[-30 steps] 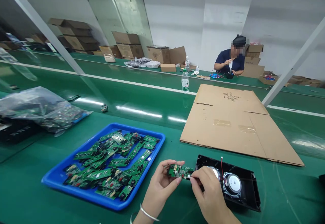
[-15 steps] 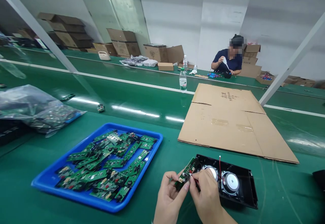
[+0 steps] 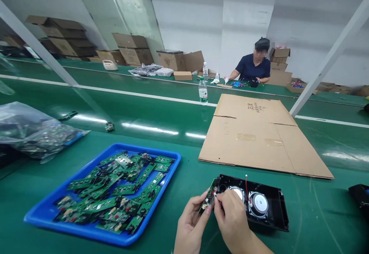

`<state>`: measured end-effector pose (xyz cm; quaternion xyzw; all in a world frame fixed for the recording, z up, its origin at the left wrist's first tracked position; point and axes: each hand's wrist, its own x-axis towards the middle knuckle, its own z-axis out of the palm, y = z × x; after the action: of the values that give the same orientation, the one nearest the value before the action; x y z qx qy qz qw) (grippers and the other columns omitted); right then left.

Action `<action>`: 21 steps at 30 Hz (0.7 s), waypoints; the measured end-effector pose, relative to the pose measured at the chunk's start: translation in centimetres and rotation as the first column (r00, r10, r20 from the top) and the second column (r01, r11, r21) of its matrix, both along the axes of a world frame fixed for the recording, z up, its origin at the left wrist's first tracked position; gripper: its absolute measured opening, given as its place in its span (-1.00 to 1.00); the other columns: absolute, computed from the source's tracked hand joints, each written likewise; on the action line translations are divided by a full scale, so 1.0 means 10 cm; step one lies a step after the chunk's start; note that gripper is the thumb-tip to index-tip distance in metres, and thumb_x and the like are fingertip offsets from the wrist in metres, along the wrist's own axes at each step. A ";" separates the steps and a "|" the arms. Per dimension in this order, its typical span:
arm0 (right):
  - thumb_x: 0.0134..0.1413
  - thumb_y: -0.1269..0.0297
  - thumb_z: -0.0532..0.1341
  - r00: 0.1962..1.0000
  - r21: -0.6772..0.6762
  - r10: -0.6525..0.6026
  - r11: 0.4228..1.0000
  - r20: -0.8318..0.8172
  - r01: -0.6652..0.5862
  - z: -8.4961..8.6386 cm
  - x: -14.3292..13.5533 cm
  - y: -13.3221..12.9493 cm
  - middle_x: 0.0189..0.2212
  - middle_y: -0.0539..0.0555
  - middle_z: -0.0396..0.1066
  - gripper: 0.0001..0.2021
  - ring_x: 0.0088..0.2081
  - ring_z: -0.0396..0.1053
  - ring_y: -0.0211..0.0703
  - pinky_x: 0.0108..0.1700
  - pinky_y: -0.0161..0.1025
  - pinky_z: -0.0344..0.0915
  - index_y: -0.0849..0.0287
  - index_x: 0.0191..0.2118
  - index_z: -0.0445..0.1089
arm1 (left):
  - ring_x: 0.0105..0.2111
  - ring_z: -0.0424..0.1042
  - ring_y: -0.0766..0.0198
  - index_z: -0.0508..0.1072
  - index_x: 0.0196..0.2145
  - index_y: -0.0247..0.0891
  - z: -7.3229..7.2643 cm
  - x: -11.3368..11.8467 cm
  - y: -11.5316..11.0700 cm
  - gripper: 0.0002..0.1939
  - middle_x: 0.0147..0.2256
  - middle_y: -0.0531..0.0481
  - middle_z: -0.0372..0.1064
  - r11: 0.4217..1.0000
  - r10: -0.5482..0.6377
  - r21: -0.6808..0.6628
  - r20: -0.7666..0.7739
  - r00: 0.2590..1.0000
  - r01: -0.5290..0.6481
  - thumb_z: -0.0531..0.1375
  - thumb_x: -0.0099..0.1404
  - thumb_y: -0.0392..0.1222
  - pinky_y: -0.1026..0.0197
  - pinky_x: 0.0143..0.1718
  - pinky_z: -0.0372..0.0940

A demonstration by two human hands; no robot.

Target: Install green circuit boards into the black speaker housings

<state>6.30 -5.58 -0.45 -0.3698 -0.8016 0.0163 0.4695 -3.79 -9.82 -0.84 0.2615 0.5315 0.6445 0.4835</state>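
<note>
My left hand [image 3: 193, 219] grips a green circuit board [image 3: 208, 200], tilted, between thumb and fingers. My right hand [image 3: 232, 211] is closed in a pinch at the board's right edge, on what looks like a small white wire connector [image 3: 215, 194]; the fingers hide most of it. Just behind and to the right lies an open black speaker housing [image 3: 278, 208] with two round speakers [image 3: 258, 205] in it. A red wire [image 3: 246, 186] with a white end stands up between them. My right hand partly covers the nearer speaker and the housing's left side.
A blue tray [image 3: 131, 238] of several circuit boards sits at left, near a clear bag [image 3: 49, 135] of boards. Flattened cardboard [image 3: 259, 146] lies beyond the housing. A bottle [image 3: 203, 92] stands farther back. Across the bench, a person [image 3: 253, 67] works among boxes.
The view has shifted slightly. Both my hands stay at the board, with little movement. The person across has lowered the white bottle from the black part toward the table.
</note>
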 end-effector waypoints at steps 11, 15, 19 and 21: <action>0.17 0.50 -0.05 0.997 0.033 0.073 0.997 -0.006 -0.073 0.02 0.00 0.00 -0.62 -0.02 0.18 -0.80 -0.57 0.12 -0.28 -0.53 -0.32 0.09 0.18 -0.45 0.17 | -0.04 0.34 0.03 0.45 -0.54 -0.22 0.07 -0.06 0.05 -0.72 -0.25 -0.05 0.50 0.999 -0.037 0.024 0.232 0.972 0.032 0.39 -0.16 -0.05 0.13 -0.06 0.29; 0.16 0.52 -0.05 0.996 0.072 0.090 0.993 0.017 -0.091 0.04 0.01 0.00 -0.63 -0.01 0.20 -0.80 -0.57 0.12 -0.25 -0.52 -0.30 0.09 0.18 -0.43 0.20 | -0.10 0.39 0.04 0.43 -0.54 -0.21 0.09 -0.05 0.04 -0.75 -0.29 -0.01 0.52 0.997 -0.081 0.040 0.281 0.956 0.073 0.38 -0.13 -0.06 0.09 -0.07 0.30; 0.16 0.53 -0.06 0.996 0.088 0.080 0.993 0.051 -0.084 0.06 0.01 -0.01 -0.63 0.00 0.20 -0.78 -0.57 0.11 -0.25 -0.53 -0.30 0.07 0.18 -0.43 0.21 | -0.14 0.41 0.06 0.42 -0.56 -0.21 0.09 -0.05 0.02 -0.73 -0.35 0.00 0.51 0.996 -0.084 0.033 0.264 0.961 0.078 0.39 -0.14 -0.04 0.10 -0.09 0.29; 0.16 0.53 -0.07 0.996 0.088 0.065 0.994 0.055 -0.070 0.05 0.00 -0.01 -0.64 0.00 0.19 -0.76 -0.58 0.11 -0.25 -0.53 -0.30 0.06 0.18 -0.46 0.20 | -0.19 0.42 0.08 0.41 -0.56 -0.21 0.08 -0.06 0.02 -0.72 -0.42 0.03 0.49 0.997 -0.081 0.022 0.252 0.964 0.078 0.39 -0.16 -0.04 0.13 -0.14 0.32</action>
<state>6.29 -5.71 0.01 -0.3213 -0.8256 -0.0137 0.4637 -4.42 -9.67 -0.03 0.2012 0.4509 0.6555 0.5714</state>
